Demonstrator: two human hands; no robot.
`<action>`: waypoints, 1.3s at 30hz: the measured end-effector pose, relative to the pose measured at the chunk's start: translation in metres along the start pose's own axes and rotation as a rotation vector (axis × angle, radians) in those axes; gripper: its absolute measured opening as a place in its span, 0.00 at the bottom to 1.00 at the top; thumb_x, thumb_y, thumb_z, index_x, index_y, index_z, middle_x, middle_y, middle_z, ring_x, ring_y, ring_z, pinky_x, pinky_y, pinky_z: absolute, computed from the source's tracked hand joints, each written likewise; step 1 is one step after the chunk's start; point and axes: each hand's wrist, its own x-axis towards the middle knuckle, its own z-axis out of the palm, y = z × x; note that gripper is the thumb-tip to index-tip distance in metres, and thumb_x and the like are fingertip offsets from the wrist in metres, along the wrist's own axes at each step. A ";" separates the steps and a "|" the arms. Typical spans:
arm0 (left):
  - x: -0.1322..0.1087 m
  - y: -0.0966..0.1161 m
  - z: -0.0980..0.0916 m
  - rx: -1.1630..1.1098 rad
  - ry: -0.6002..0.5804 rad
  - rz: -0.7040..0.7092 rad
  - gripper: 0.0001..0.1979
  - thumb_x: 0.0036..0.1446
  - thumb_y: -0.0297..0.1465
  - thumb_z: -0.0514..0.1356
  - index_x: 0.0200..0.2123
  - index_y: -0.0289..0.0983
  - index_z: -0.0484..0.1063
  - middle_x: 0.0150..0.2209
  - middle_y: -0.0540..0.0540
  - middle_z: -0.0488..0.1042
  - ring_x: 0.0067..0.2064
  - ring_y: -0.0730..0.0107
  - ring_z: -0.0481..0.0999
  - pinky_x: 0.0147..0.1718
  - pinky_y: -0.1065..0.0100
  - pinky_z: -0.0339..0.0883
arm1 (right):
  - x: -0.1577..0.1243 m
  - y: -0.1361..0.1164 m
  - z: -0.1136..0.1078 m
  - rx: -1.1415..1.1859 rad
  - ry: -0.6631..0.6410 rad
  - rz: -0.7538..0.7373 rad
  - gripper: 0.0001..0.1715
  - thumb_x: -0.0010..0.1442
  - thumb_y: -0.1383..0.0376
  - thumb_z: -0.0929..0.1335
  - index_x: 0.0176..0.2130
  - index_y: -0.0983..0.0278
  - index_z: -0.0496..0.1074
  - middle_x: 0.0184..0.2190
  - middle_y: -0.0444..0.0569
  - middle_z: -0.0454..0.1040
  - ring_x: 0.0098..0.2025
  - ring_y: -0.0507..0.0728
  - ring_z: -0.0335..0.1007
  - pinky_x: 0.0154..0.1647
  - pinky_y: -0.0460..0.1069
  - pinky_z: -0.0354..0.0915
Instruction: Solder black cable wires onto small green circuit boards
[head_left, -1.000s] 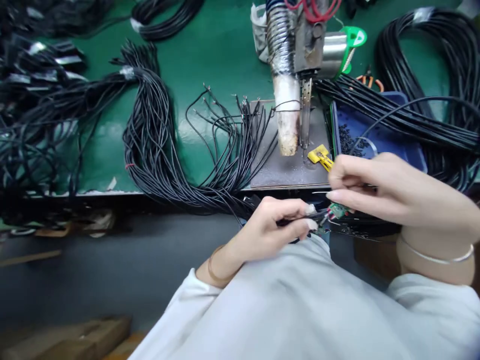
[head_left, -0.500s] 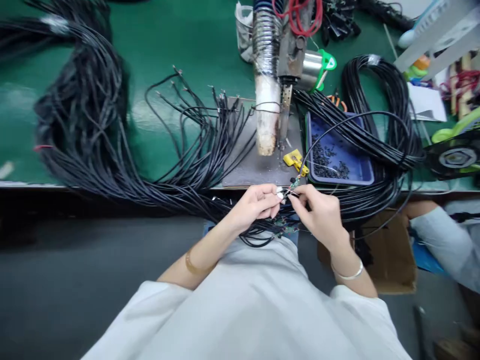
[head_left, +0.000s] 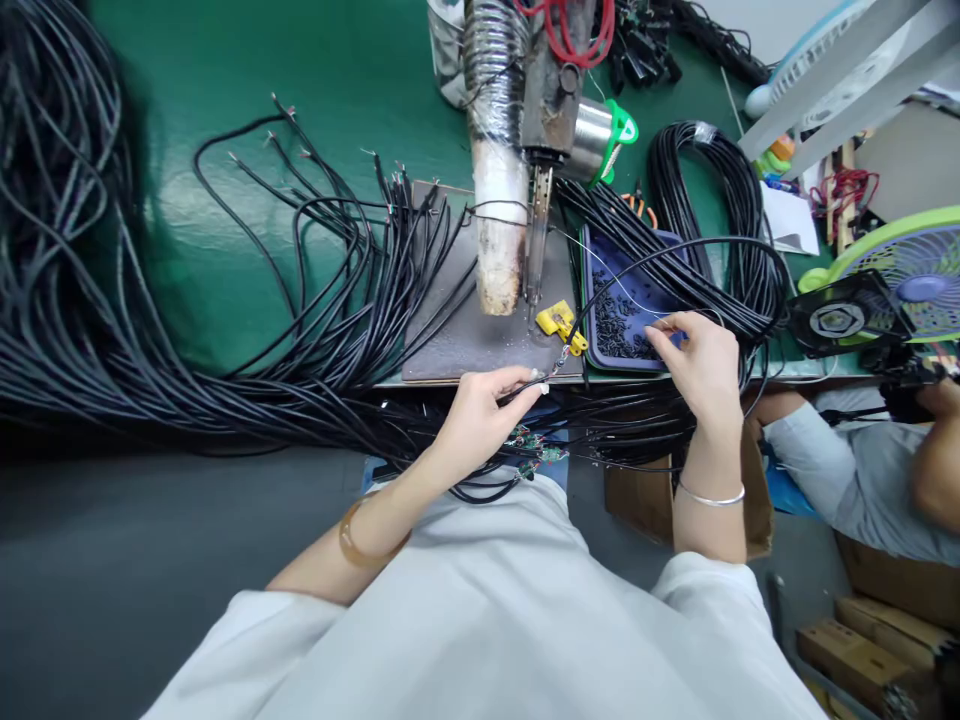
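Note:
My left hand [head_left: 491, 410] pinches a black cable [head_left: 529, 384] between thumb and finger, in front of the table edge. Just beyond the fingertips is a wire joint [head_left: 559, 362] of thin bared wires, from which more black cable runs up and right. Over the front right of a blue-purple tray [head_left: 626, 362] is my right hand [head_left: 694, 360], its thumb and index finger drawn together; whatever is between them is hidden. Small black pieces [head_left: 616, 318] lie in the tray. Below my left hand, small green circuit boards [head_left: 528, 440] hang among cables near my lap.
A soldering iron [head_left: 537, 235] and a foil-wrapped duct [head_left: 501, 200] come down over a grey board [head_left: 495, 345]. Yellow clip [head_left: 561, 325], solder spool [head_left: 592, 135], cable coils [head_left: 739, 210] and stripped cable ends [head_left: 360, 260] surround them. A co-worker's sleeve [head_left: 814, 450] is at right.
My right hand has left the joint beside my left hand and moved right, over the tray. My left hand still holds the cable. The view has shifted to the right.

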 end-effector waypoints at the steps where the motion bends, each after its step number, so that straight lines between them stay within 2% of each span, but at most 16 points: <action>1: 0.000 0.000 0.001 0.008 0.018 0.005 0.12 0.61 0.38 0.63 0.34 0.33 0.78 0.30 0.47 0.77 0.32 0.71 0.71 0.36 0.71 0.64 | 0.003 0.001 0.003 -0.004 -0.030 0.011 0.09 0.60 0.59 0.73 0.31 0.61 0.76 0.30 0.46 0.79 0.29 0.52 0.69 0.32 0.50 0.58; 3: -0.001 0.000 0.002 0.025 0.039 0.011 0.14 0.60 0.39 0.64 0.34 0.33 0.80 0.32 0.46 0.79 0.34 0.69 0.73 0.37 0.71 0.66 | 0.007 -0.003 0.009 -0.012 -0.089 0.044 0.08 0.58 0.61 0.74 0.30 0.61 0.75 0.29 0.45 0.78 0.29 0.53 0.68 0.33 0.49 0.57; 7: -0.003 -0.002 0.000 0.092 0.086 0.003 0.15 0.60 0.40 0.64 0.34 0.33 0.81 0.30 0.47 0.79 0.31 0.71 0.71 0.32 0.72 0.64 | 0.011 -0.015 0.014 0.010 -0.187 0.116 0.05 0.56 0.67 0.72 0.28 0.62 0.74 0.27 0.44 0.77 0.29 0.52 0.67 0.34 0.48 0.55; 10: -0.004 -0.004 0.000 0.130 0.086 0.020 0.13 0.60 0.38 0.63 0.34 0.34 0.80 0.29 0.48 0.77 0.30 0.72 0.70 0.31 0.73 0.63 | 0.012 -0.020 0.012 0.053 -0.213 0.131 0.03 0.54 0.68 0.70 0.28 0.63 0.73 0.28 0.43 0.76 0.29 0.50 0.66 0.33 0.47 0.54; 14: -0.008 -0.007 0.002 0.122 0.130 0.037 0.09 0.60 0.35 0.63 0.36 0.35 0.76 0.29 0.49 0.76 0.31 0.72 0.71 0.33 0.74 0.65 | 0.006 -0.026 0.006 0.104 -0.154 0.121 0.02 0.56 0.68 0.67 0.31 0.62 0.72 0.29 0.42 0.75 0.28 0.49 0.62 0.34 0.47 0.53; 17: -0.011 -0.008 0.002 0.219 0.180 0.101 0.07 0.61 0.33 0.62 0.36 0.35 0.75 0.30 0.49 0.76 0.31 0.73 0.72 0.35 0.73 0.65 | -0.001 -0.029 0.004 0.173 -0.069 0.108 0.02 0.58 0.67 0.67 0.34 0.62 0.72 0.31 0.41 0.76 0.25 0.48 0.59 0.34 0.47 0.53; 20: -0.011 -0.003 0.001 0.309 0.138 0.139 0.10 0.63 0.33 0.60 0.31 0.35 0.76 0.27 0.49 0.76 0.28 0.74 0.70 0.35 0.72 0.63 | -0.005 -0.031 0.005 0.208 -0.002 0.091 0.04 0.58 0.70 0.67 0.34 0.63 0.73 0.33 0.43 0.77 0.27 0.49 0.62 0.34 0.47 0.56; 24: -0.008 0.005 -0.001 0.137 0.007 0.002 0.17 0.65 0.36 0.59 0.25 0.35 0.74 0.23 0.49 0.73 0.25 0.75 0.67 0.30 0.72 0.61 | -0.010 -0.035 0.007 0.264 0.063 0.077 0.05 0.60 0.68 0.68 0.35 0.63 0.75 0.34 0.44 0.78 0.30 0.50 0.66 0.33 0.47 0.59; 26: -0.006 0.007 -0.001 -0.028 -0.023 -0.073 0.17 0.64 0.37 0.60 0.26 0.34 0.74 0.22 0.50 0.72 0.23 0.77 0.64 0.27 0.73 0.58 | -0.013 -0.036 0.006 0.325 0.117 0.106 0.04 0.61 0.66 0.69 0.36 0.63 0.76 0.34 0.44 0.78 0.25 0.48 0.61 0.28 0.47 0.56; 29: -0.003 0.008 -0.001 -0.216 -0.026 -0.130 0.15 0.62 0.38 0.63 0.29 0.33 0.76 0.19 0.51 0.71 0.21 0.80 0.61 0.23 0.74 0.55 | -0.017 -0.039 0.007 0.458 0.182 0.182 0.06 0.61 0.62 0.71 0.37 0.63 0.77 0.31 0.43 0.76 0.19 0.45 0.51 0.20 0.46 0.46; 31: -0.001 0.008 -0.001 -0.294 -0.026 -0.140 0.16 0.61 0.40 0.63 0.29 0.32 0.76 0.18 0.51 0.70 0.20 0.81 0.60 0.22 0.74 0.54 | -0.021 -0.045 0.009 0.606 0.198 0.206 0.06 0.59 0.61 0.74 0.36 0.62 0.78 0.30 0.43 0.76 0.19 0.45 0.53 0.19 0.46 0.45; 34: 0.000 0.008 -0.002 -0.373 -0.045 -0.130 0.17 0.60 0.41 0.64 0.29 0.31 0.76 0.18 0.51 0.70 0.19 0.82 0.59 0.22 0.74 0.53 | -0.030 -0.063 0.016 0.819 0.146 0.194 0.05 0.55 0.64 0.76 0.34 0.60 0.78 0.34 0.45 0.77 0.23 0.47 0.59 0.19 0.46 0.49; 37: -0.001 0.011 -0.003 -0.390 -0.068 -0.123 0.18 0.60 0.42 0.64 0.27 0.32 0.74 0.18 0.51 0.70 0.20 0.81 0.61 0.22 0.74 0.54 | -0.043 -0.087 0.025 0.895 0.019 0.187 0.03 0.57 0.65 0.75 0.35 0.60 0.78 0.37 0.44 0.76 0.21 0.44 0.53 0.18 0.46 0.46; 39: -0.002 0.012 -0.004 -0.361 -0.070 -0.115 0.19 0.61 0.42 0.63 0.26 0.32 0.73 0.18 0.51 0.70 0.21 0.80 0.62 0.23 0.74 0.55 | -0.049 -0.098 0.032 0.872 -0.028 0.191 0.03 0.59 0.65 0.74 0.37 0.61 0.77 0.33 0.43 0.75 0.19 0.43 0.48 0.18 0.46 0.43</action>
